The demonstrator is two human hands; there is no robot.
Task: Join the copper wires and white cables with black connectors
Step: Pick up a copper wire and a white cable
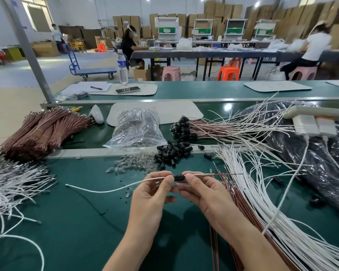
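A black connector point(178, 177) is held above the green table point(76, 227), between both hands. My left hand point(155, 194) pinches a white cable point(106, 190) at the connector's left end; the cable trails left and droops to the table. My right hand point(202, 190) pinches the connector's right end, where a copper wire point(221, 174) sticks out to the right. Loose black connectors point(172, 151) lie heaped just beyond my hands. White cables point(262, 202) and copper wires point(231, 194) fan out at my right.
Bundled copper wires point(41, 132) lie at the far left, more white cables point(12, 184) at the near left. A clear bag point(137, 130) and small clear bulbs point(133, 165) sit in the middle. Finished assemblies point(213, 128) and a black bag point(311, 153) lie at the right.
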